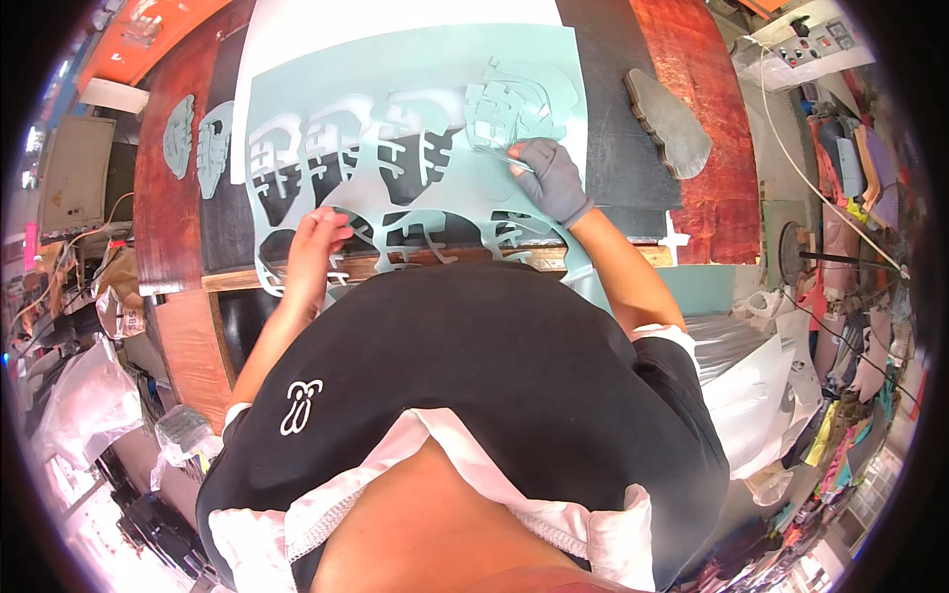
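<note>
Over the cut green sheet (470, 188) curl left hand (318, 240) and gloved right hand (554, 182)

Worktop (727, 188): red-brown, black panel (621, 109) spans its middle | centre: pale green sheet (470, 185) with shaped cut-outs, partly over the panel | 12 o'clock: white sheet (405, 12) runs under the green one | 9 o'clock: two grey pieces (212, 153) lie side by side | 3 o'clock: thick grey notched piece (669, 124)

R hand (544, 170): grey fingerless glove (567, 196). Blk top (474, 346) w/ white V-collar (484, 466), white loopy logo (300, 407) nearer L hand (314, 247), white sleeve edges (664, 334) well back from both hands.
</note>
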`<action>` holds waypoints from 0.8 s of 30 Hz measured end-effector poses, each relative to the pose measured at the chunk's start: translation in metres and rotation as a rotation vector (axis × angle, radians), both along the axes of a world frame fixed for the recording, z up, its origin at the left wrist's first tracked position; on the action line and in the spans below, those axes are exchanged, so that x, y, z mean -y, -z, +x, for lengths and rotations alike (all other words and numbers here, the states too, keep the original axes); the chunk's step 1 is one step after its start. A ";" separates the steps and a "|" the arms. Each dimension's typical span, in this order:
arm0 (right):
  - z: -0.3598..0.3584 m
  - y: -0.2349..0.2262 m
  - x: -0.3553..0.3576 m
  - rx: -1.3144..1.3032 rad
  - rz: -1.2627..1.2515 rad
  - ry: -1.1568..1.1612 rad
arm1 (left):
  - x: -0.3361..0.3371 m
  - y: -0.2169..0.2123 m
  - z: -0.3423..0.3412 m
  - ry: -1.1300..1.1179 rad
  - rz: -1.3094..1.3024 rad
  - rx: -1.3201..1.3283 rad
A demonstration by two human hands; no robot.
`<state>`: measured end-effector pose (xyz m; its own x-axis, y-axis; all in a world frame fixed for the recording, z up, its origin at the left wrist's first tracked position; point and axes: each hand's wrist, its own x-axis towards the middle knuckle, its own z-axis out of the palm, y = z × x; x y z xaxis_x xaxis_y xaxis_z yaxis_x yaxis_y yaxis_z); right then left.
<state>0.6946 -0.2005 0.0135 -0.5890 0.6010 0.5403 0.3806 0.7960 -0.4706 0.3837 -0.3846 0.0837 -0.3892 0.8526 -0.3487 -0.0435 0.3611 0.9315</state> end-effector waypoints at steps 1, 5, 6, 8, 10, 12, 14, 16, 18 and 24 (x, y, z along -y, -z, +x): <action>0.001 0.002 0.001 -0.005 0.007 0.003 | -0.002 -0.005 0.010 0.116 0.185 -0.370; 0.003 0.006 0.001 -0.086 -0.122 0.057 | -0.068 -0.007 0.049 0.291 0.398 -0.797; 0.004 0.006 0.000 -0.106 -0.190 0.063 | -0.095 -0.004 0.054 0.383 0.031 -0.440; 0.008 0.005 -0.002 -0.163 -0.329 0.095 | -0.135 0.006 0.060 0.561 -0.411 0.086; 0.012 0.003 -0.003 -0.234 -0.592 0.118 | -0.156 0.024 0.069 0.612 -0.522 0.052; 0.015 0.001 -0.004 -0.291 -0.774 0.128 | -0.167 0.041 0.076 0.692 -0.482 0.287; 0.016 0.000 -0.003 -0.365 -0.853 0.132 | -0.172 0.055 0.080 0.739 -0.449 0.458; 0.017 -0.002 0.000 -0.355 -0.752 0.091 | -0.173 0.064 0.084 0.717 -0.428 0.550; 0.020 -0.006 0.006 -0.332 -0.621 0.048 | -0.173 0.069 0.089 0.742 -0.332 0.687; 0.039 -0.027 0.018 0.001 0.010 -0.106 | -0.173 0.067 0.102 0.731 -0.133 1.065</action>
<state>0.7333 -0.2187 0.0404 -0.6498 0.5299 0.5450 0.2944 0.8364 -0.4623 0.4857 -0.2114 0.0169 0.6677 0.6837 -0.2944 -0.4908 0.7017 0.5165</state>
